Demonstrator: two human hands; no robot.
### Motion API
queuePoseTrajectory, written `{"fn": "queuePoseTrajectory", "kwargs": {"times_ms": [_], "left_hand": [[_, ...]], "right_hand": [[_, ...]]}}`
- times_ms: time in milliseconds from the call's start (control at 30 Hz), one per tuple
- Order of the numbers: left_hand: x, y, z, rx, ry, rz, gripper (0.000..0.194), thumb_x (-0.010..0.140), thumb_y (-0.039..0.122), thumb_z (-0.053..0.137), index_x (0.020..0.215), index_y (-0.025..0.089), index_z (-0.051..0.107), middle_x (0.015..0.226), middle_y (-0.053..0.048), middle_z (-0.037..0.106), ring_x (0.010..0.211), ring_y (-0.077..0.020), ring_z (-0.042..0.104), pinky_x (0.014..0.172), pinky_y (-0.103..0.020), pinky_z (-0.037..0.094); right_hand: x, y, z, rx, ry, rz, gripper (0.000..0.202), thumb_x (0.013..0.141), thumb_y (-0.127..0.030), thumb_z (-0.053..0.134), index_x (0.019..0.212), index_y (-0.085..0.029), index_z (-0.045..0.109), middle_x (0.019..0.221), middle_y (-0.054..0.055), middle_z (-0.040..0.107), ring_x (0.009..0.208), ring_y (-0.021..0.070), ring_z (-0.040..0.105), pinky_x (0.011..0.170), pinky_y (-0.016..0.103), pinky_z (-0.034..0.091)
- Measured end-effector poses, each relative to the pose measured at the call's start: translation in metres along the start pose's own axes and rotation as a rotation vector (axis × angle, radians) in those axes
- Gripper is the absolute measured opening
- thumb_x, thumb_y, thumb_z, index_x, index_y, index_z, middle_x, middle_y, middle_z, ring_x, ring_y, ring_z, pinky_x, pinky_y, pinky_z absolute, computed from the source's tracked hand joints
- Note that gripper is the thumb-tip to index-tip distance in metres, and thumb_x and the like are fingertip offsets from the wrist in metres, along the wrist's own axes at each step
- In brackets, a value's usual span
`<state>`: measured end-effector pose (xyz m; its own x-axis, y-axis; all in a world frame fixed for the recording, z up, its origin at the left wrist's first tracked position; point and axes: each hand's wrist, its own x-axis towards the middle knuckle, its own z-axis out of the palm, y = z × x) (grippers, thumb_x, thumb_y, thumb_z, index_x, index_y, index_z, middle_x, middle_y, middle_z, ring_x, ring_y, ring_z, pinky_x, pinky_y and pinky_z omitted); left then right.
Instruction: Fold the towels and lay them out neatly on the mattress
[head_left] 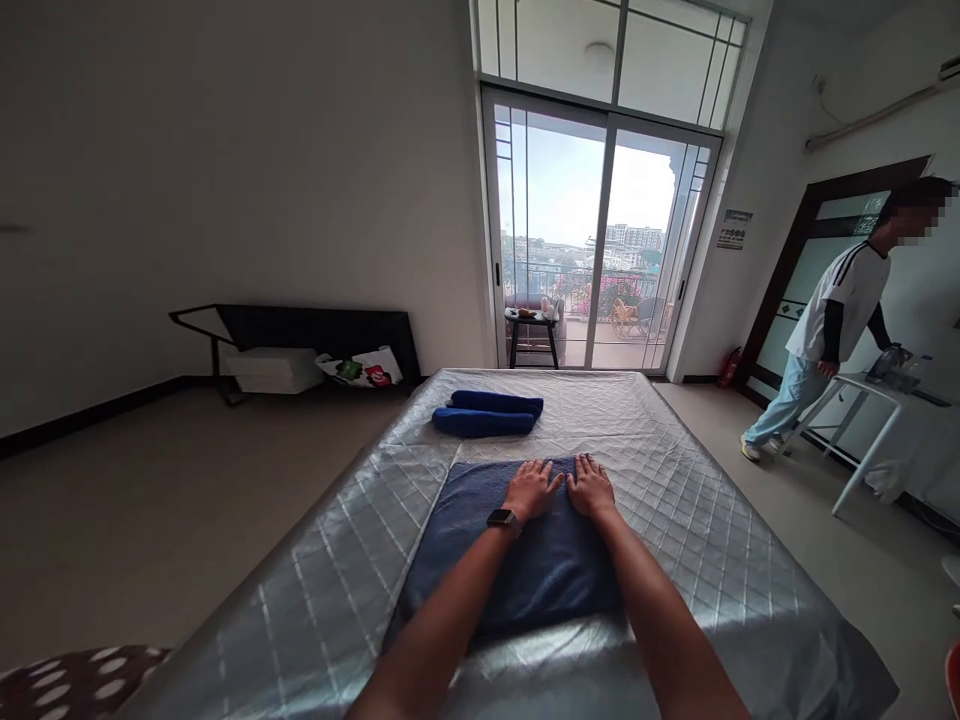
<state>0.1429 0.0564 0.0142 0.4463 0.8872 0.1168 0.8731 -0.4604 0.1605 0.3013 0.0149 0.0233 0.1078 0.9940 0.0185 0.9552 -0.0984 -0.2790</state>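
A dark blue towel (551, 570), folded into a rough rectangle, lies flat in front of me. Both my hands rest palm down on its far part. My left hand (531, 490) has its fingers stretched forward and wears a dark watch at the wrist. Close beside it, my right hand (590, 486) presses flat near the towel's far right edge, fingers extended. Beyond the towel, to the left, lie two bright blue rolled or folded cloths (487, 415), side by side. Under everything is a table with a silvery quilted cover (697, 500).
A person (847, 300) leans over a white side table (870, 390) at the right. Against the left wall stands a black folded frame (322, 330) with a white box (274, 370) and a printed bag (364, 367). Glass sliding doors (600, 240) are behind. A polka-dot fabric (82, 685) shows lower left.
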Motion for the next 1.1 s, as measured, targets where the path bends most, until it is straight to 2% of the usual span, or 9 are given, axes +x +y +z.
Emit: {"fn": "queuePoseTrajectory", "kwargs": {"times_ms": [100,167,333,500,667,833,933,1000,1100], "left_hand": [[-0.008,-0.009,-0.002,-0.005,-0.025,-0.034,0.064,0.098,0.06,0.023,0.15,0.029,0.044,0.158,-0.004,0.042,0.15,-0.0259,0.03,0.123,-0.045,0.021],[-0.02,-0.035,-0.01,0.005,-0.042,-0.094,0.064,0.098,0.06,0.024,0.152,0.03,0.041,0.16,-0.004,0.039,0.15,-0.0265,0.027,0.123,-0.047,0.019],[-0.047,-0.105,-0.031,0.057,-0.073,-0.277,0.071,0.098,0.056,0.02,0.156,0.016,0.032,0.163,-0.014,0.03,0.151,-0.0286,0.026,0.122,-0.05,0.019],[-0.046,-0.126,-0.039,0.098,-0.075,-0.306,0.072,0.098,0.056,0.018,0.153,0.013,0.038,0.161,-0.013,0.034,0.149,-0.0286,0.03,0.122,-0.049,0.022],[-0.025,-0.093,-0.04,0.122,0.002,-0.264,0.077,0.099,0.056,0.018,0.146,0.002,0.046,0.151,-0.026,0.045,0.144,-0.0368,0.038,0.118,-0.057,0.025],[-0.014,-0.002,-0.012,0.081,0.075,0.019,0.061,0.101,0.054,0.024,0.144,0.021,0.053,0.154,-0.011,0.048,0.145,-0.0262,0.038,0.119,-0.043,0.03],[-0.022,0.032,0.005,0.06,0.088,0.107,0.057,0.102,0.052,0.025,0.144,0.025,0.053,0.154,-0.009,0.048,0.145,-0.0261,0.039,0.118,-0.045,0.032],[-0.03,0.03,0.007,0.054,0.076,0.084,0.059,0.101,0.052,0.025,0.147,0.024,0.048,0.155,-0.011,0.046,0.146,-0.0275,0.037,0.118,-0.048,0.031],[-0.045,-0.009,0.0,0.059,0.02,-0.046,0.067,0.1,0.057,0.023,0.152,0.019,0.04,0.159,-0.013,0.039,0.148,-0.0289,0.032,0.12,-0.048,0.026]], "right_hand": [[0.0,0.0,0.0,-0.002,0.004,-0.004,0.064,0.101,-0.043,0.028,0.158,-0.014,0.028,0.163,0.01,0.029,0.153,0.0188,0.019,0.121,0.038,0.013],[0.0,0.0,0.001,-0.005,0.002,-0.007,0.064,0.101,-0.043,0.027,0.158,-0.013,0.028,0.163,0.01,0.029,0.153,0.0186,0.018,0.121,0.038,0.013],[-0.003,-0.001,-0.002,-0.008,0.004,-0.012,0.064,0.101,-0.043,0.027,0.158,-0.013,0.028,0.163,0.01,0.029,0.153,0.0183,0.018,0.121,0.037,0.012],[-0.007,-0.003,-0.007,-0.011,-0.003,-0.018,0.064,0.101,-0.042,0.027,0.157,-0.011,0.028,0.163,0.01,0.028,0.153,0.0176,0.018,0.122,0.036,0.012],[-0.008,-0.005,-0.01,-0.013,-0.016,-0.013,0.064,0.102,-0.041,0.027,0.158,-0.011,0.027,0.164,0.009,0.028,0.153,0.0174,0.017,0.122,0.036,0.011],[-0.009,-0.004,-0.011,-0.018,-0.024,-0.016,0.063,0.102,-0.041,0.027,0.158,-0.013,0.027,0.164,0.009,0.027,0.153,0.0178,0.017,0.122,0.037,0.013],[-0.008,-0.003,-0.011,-0.024,-0.035,-0.027,0.063,0.102,-0.04,0.026,0.158,-0.012,0.025,0.163,0.01,0.028,0.153,0.0176,0.017,0.121,0.037,0.014],[-0.008,-0.003,-0.01,-0.027,-0.033,-0.019,0.063,0.102,-0.041,0.026,0.158,-0.012,0.025,0.163,0.01,0.028,0.153,0.0175,0.017,0.121,0.037,0.013],[-0.008,-0.003,-0.009,-0.03,-0.017,-0.011,0.064,0.102,-0.042,0.026,0.158,-0.012,0.025,0.164,0.009,0.027,0.153,0.0169,0.017,0.122,0.037,0.012]]}}
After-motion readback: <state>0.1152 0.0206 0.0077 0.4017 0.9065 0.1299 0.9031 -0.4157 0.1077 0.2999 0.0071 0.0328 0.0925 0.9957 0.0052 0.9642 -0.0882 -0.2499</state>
